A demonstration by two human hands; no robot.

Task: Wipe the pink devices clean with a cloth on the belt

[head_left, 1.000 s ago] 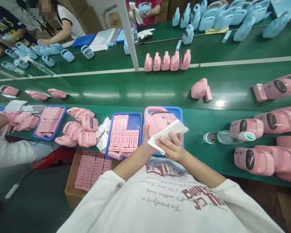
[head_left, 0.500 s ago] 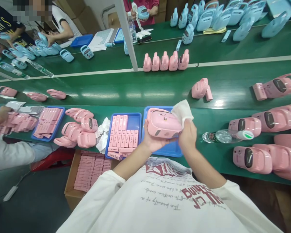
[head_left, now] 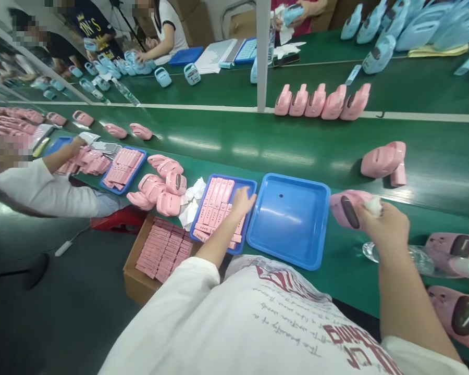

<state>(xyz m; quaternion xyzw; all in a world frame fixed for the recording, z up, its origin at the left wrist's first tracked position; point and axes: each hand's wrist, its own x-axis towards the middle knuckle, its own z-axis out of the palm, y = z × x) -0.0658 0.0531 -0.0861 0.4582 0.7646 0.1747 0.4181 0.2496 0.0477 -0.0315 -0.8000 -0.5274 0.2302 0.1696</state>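
Note:
My right hand (head_left: 386, 226) grips a pink plastic device (head_left: 346, 207) with a dark oval window, above the bench right of a blue tray (head_left: 289, 250). A white cloth (head_left: 374, 205) is bunched in the same hand against the device. My left hand (head_left: 242, 202) reaches over another blue tray (head_left: 238, 249), fingers apart, close above its rows of slim pink bars (head_left: 213, 200). Whether the fingertips touch a bar I cannot tell. Under my right wrist lies a clear plastic bottle (head_left: 420, 260), partly hidden.
Pink devices (head_left: 168, 203) cluster by crumpled tissue (head_left: 192, 203) on the left; others (head_left: 459, 315) stand at right. A carton (head_left: 135, 284) of pink bars sits below the bench edge. A co-worker's arm (head_left: 58, 156) works farther left. A white post (head_left: 262, 57) rises behind.
My left hand has let go of the pink device and moved left over the tray of bars. My right hand has carried the device and cloth rightward. The view has turned left.

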